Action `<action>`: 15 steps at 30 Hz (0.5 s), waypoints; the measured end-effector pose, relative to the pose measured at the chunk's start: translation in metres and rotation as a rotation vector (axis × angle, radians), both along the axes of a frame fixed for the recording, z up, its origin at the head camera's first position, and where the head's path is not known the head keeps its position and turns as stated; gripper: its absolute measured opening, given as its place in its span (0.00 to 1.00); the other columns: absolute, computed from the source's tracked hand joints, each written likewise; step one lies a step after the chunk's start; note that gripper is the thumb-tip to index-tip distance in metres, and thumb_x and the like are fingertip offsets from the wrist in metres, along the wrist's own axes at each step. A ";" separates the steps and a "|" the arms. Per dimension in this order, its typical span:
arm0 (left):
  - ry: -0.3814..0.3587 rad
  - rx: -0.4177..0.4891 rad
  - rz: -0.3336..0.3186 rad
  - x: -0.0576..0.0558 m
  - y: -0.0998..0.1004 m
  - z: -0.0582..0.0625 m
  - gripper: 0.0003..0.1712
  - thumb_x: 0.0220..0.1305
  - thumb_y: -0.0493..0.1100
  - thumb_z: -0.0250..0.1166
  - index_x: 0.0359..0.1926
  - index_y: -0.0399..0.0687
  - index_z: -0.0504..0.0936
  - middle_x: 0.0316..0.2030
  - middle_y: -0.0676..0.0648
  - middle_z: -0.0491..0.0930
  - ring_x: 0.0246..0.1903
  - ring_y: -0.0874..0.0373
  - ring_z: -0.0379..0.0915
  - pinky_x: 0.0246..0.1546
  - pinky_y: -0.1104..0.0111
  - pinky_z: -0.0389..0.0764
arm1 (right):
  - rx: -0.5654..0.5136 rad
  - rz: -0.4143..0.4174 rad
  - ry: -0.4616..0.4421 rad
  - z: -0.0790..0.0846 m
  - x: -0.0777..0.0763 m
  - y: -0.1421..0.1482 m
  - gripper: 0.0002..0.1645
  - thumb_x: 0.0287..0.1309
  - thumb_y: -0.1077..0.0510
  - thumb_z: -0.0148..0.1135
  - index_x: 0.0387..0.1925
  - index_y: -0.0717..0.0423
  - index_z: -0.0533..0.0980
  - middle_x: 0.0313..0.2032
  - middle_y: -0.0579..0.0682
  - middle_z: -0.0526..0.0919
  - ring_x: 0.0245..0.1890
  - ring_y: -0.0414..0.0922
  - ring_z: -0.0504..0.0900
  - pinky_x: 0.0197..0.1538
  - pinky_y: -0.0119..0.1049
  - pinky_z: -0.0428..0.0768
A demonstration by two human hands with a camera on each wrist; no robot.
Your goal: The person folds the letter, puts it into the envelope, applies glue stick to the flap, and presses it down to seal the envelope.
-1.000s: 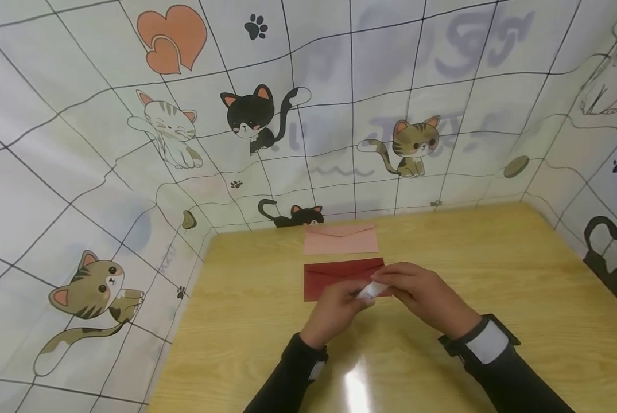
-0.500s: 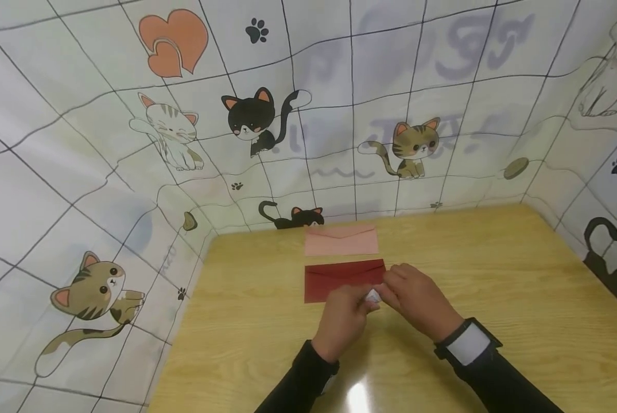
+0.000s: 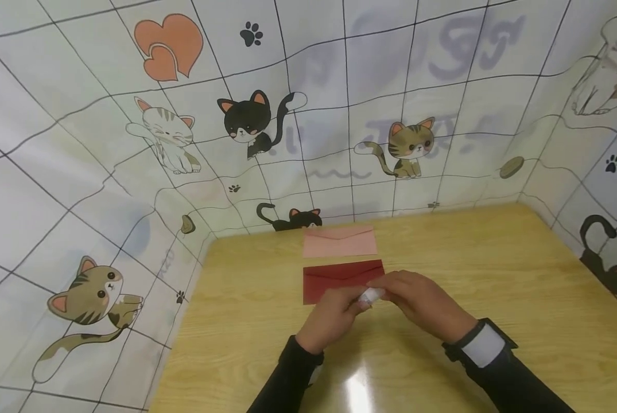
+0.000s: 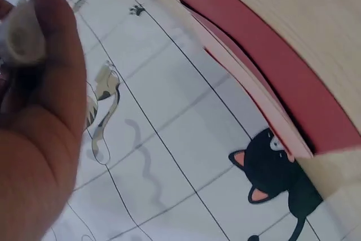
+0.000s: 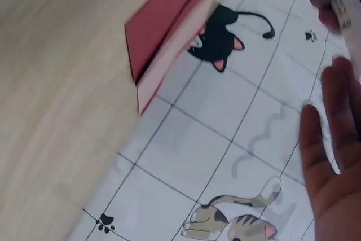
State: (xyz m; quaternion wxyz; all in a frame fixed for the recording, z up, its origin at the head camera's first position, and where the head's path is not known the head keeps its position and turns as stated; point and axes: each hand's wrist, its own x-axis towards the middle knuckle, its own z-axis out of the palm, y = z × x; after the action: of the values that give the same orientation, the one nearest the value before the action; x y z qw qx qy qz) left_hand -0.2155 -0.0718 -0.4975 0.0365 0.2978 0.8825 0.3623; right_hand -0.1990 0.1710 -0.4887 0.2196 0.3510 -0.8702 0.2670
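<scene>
Just in front of the red envelope point(image 3: 329, 280), my two hands meet at a small white glue stick point(image 3: 372, 295), a tube with fine print along its side. My left hand point(image 3: 330, 318) grips the tube, whose round end point(image 4: 23, 38) faces the camera in the left wrist view. From the right, my right hand point(image 3: 422, 304) pinches the other end, its thumb mostly hidden. In the right wrist view, some of its fingers point(image 5: 316, 139) stretch out straight below the tube. A pink envelope point(image 3: 339, 244) lies behind the red one.
Both envelopes lie flap side up on a wooden table point(image 3: 494, 258). A white cloth point(image 3: 329, 115) printed with cats and grid lines hangs behind the table and along both sides. Light glares on the table near my left forearm.
My right hand drew in tight around the tube's end half a second ago; now its fingers reach further over it, exposing more white. My left hand shifted slightly right, then back left. The envelopes stayed put.
</scene>
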 end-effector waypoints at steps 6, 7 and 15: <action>0.123 -0.087 0.002 0.003 0.002 0.001 0.05 0.82 0.43 0.68 0.46 0.48 0.88 0.33 0.54 0.84 0.31 0.69 0.70 0.36 0.78 0.73 | 0.017 -0.017 0.091 -0.010 -0.001 -0.003 0.28 0.54 0.67 0.83 0.56 0.48 0.85 0.43 0.44 0.91 0.41 0.42 0.90 0.45 0.38 0.91; 0.151 -0.104 0.015 0.004 0.003 0.001 0.05 0.82 0.42 0.69 0.45 0.48 0.89 0.33 0.54 0.85 0.32 0.69 0.70 0.36 0.78 0.73 | 0.032 -0.029 0.082 -0.011 0.000 -0.004 0.25 0.56 0.65 0.82 0.55 0.49 0.85 0.43 0.44 0.90 0.41 0.42 0.90 0.45 0.39 0.91; 0.378 -0.231 0.037 0.012 0.010 0.004 0.05 0.78 0.45 0.74 0.43 0.50 0.87 0.34 0.55 0.88 0.36 0.66 0.82 0.38 0.77 0.81 | -0.008 -0.233 -0.287 -0.012 0.004 -0.014 0.16 0.86 0.49 0.62 0.34 0.45 0.78 0.24 0.36 0.70 0.27 0.33 0.68 0.32 0.31 0.71</action>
State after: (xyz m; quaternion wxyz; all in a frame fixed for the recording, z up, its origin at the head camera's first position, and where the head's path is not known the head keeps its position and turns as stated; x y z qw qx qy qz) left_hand -0.2039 -0.0615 -0.4930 -0.1025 0.3380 0.9145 0.1973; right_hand -0.1953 0.1573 -0.5006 0.1240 0.2053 -0.9263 0.2905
